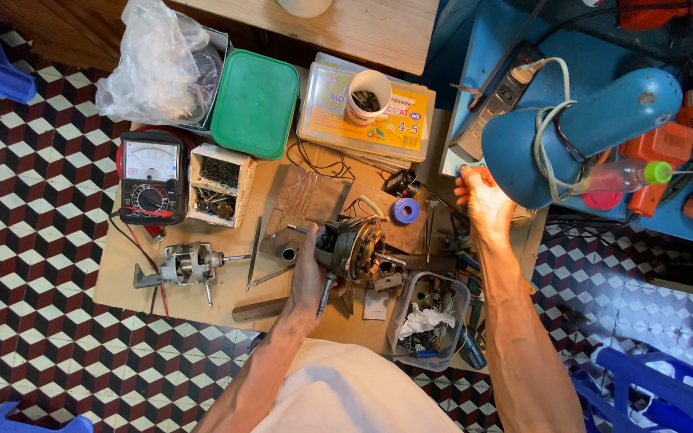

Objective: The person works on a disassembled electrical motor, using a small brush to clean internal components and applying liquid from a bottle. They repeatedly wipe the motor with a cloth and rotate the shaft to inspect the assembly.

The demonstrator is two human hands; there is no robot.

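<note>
My left hand [308,277] grips a small electric motor [352,247] with copper windings and a protruding shaft, held just above the low wooden board [122,277]. My right hand [483,196] reaches up to the rim of a blue desk lamp shade [579,132] and touches its lower edge; its fingers are curled, nothing else is in it. A second motor part [188,265] with a shaft lies on the board to the left. A roll of blue tape [405,211] sits just behind the held motor.
An analog multimeter [151,176], a box of screws [218,186], a green lidded container [255,103], a cup on a flat plastic case [369,96], a clear tub of parts [429,319], a power strip [497,100] and orange tools [659,152] surround the board. Blue plastic stools [667,393] stand on the patterned tile floor.
</note>
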